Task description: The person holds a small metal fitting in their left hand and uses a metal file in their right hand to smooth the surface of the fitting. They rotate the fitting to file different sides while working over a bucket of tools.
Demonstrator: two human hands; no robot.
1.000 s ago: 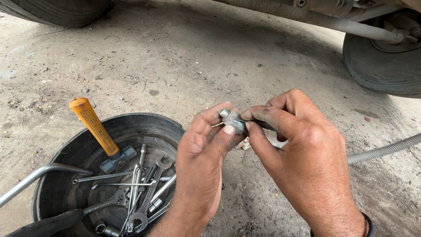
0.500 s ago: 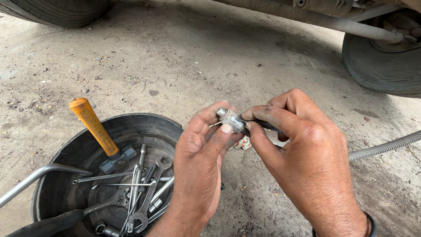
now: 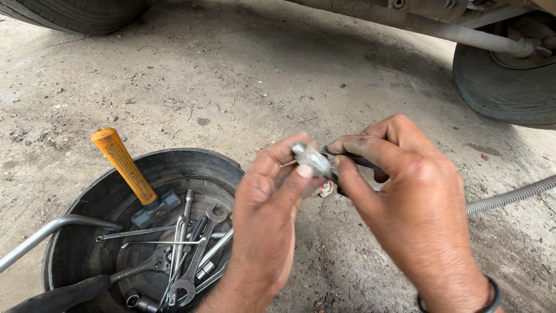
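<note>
Small silvery metal fitting (image 3: 310, 159) sits between both hands, mid-air above the dirt ground (image 3: 243, 87). Left hand (image 3: 272, 208): thumb and forefinger pinched shut on the fitting's near end. Right hand (image 3: 405, 197): fingers closed on a dark-handled tool (image 3: 362, 162) whose tip meets the fitting's right side; can't tell exactly how the tip grips it. A thin wire end pokes out of the fitting toward the left hand.

Left of and below the grip: round black rubber tub (image 3: 174, 165), looks cut from a tyre. Inside it: hammer with orange handle (image 3: 123, 165) leaning up out of the rim, several steel spanners (image 3: 197, 255), sockets, a black-handled tool (image 3: 63, 293) at the bottom edge. Bent grey metal bar (image 3: 40, 237) crosses the tub's left rim.

Right of the grip: corrugated grey metal hose (image 3: 509, 197) lying on the ground, partly hidden behind the right hand. Small red-white scrap on the ground just under the fitting. Beyond the grip: vehicle tyre (image 3: 509, 87) upper right with axle tube above, second tyre upper left.
</note>
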